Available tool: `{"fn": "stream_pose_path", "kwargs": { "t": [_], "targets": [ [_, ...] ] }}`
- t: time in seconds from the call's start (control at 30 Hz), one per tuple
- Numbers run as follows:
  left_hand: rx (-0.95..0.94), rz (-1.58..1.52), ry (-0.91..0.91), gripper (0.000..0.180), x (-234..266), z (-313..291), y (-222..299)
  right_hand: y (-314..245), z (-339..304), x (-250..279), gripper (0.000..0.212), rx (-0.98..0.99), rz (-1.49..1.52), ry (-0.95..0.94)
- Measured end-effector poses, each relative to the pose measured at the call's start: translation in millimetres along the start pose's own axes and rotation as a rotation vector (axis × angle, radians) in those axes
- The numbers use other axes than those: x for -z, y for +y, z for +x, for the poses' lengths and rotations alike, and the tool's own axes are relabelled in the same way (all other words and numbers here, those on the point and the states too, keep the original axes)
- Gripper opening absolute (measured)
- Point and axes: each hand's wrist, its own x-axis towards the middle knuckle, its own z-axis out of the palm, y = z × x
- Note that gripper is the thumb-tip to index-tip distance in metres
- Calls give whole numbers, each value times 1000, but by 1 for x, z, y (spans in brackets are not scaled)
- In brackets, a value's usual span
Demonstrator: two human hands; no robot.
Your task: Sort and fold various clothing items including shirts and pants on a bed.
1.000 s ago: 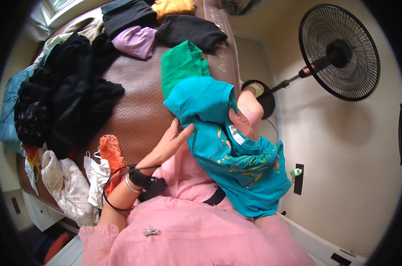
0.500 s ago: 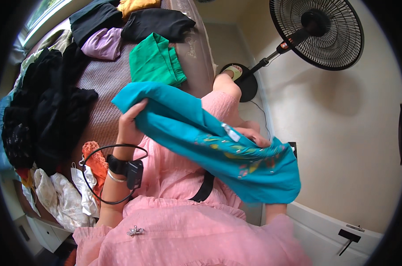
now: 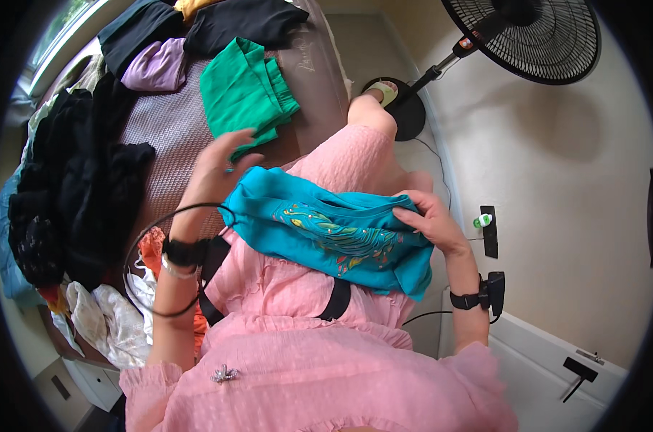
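Note:
A turquoise garment [image 3: 269,194] with a colourful embroidered pattern lies bunched across my lap, over the pink dress. My right hand [image 3: 436,222] pinches its upper edge at the right, thumb on top. My left hand [image 3: 222,162], slightly blurred, is raised by the garment's left end with its fingers apart and nothing in them. Just beyond that hand a folded green garment [image 3: 243,90] with a gathered waistband lies on the bed [image 3: 164,137].
Black clothes [image 3: 81,180] are heaped on the left, with white garments [image 3: 110,317] nearer me. Lilac [image 3: 157,66] and dark folded clothes [image 3: 243,25] lie at the back. A standing fan [image 3: 524,36] is at the far right; a white door [image 3: 535,360] is at the lower right.
My left hand has let go of the turquoise garment and opened. The garment has come down onto my lap, its embroidery more in view. My right hand now shows at its upper edge.

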Motion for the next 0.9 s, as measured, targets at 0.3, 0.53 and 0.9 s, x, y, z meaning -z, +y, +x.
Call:
{"fn": "stream_pose_path", "kwargs": {
  "t": [0.3, 0.53, 0.9],
  "targets": [
    [54, -30, -760, 68, -26, 43, 13, -47, -29, 19, 16, 314, -119, 226],
    [-250, -487, -371, 28, 36, 87, 63, -97, -55, 72, 26, 442, -396, 469],
    [-169, -103, -790, 54, 73, 139, 178, -205, -100, 104, 15, 230, -941, 380]
  ]
}}
